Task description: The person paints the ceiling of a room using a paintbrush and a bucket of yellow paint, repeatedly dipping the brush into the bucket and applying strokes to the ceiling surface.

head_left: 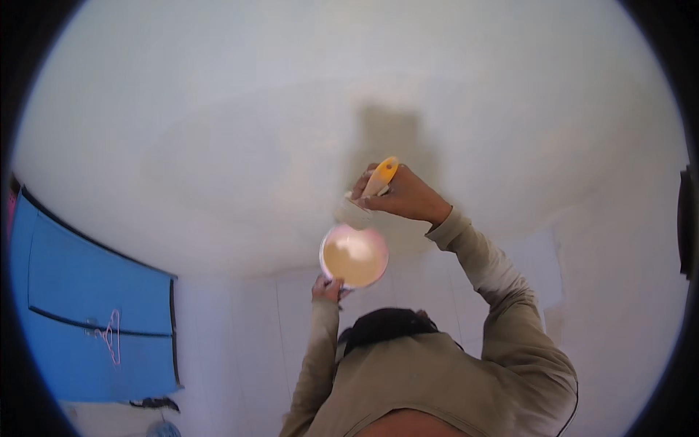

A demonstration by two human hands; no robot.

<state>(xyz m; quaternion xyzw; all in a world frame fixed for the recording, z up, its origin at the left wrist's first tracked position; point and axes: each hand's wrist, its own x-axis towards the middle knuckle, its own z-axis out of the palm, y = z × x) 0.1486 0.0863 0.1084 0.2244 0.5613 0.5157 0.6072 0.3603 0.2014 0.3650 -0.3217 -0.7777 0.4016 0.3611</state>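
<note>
My left hand (329,288) is closed on the near rim of a round pinkish-white bowl (386,255), low in the middle of the head view. Cream-coloured liquid (354,264) lies inside it, with a bright patch of light on it. Above the bowl, my right hand (409,195) grips a paintbrush (384,175) by its yellow-tipped pale handle. The handle end points up; the pale, coated bristles (354,213) hang down by the bowl's far rim. Whether they touch the rim I cannot tell. White smears mark the right fingers.
A broad off-white painted surface (240,146) fills the upper view, with a darker greyish patch (393,131) beyond my right hand. Blue panels (95,277) with black edges and a pink clothes hanger (111,339) are at the left. A black cap (386,324) shows below the bowl.
</note>
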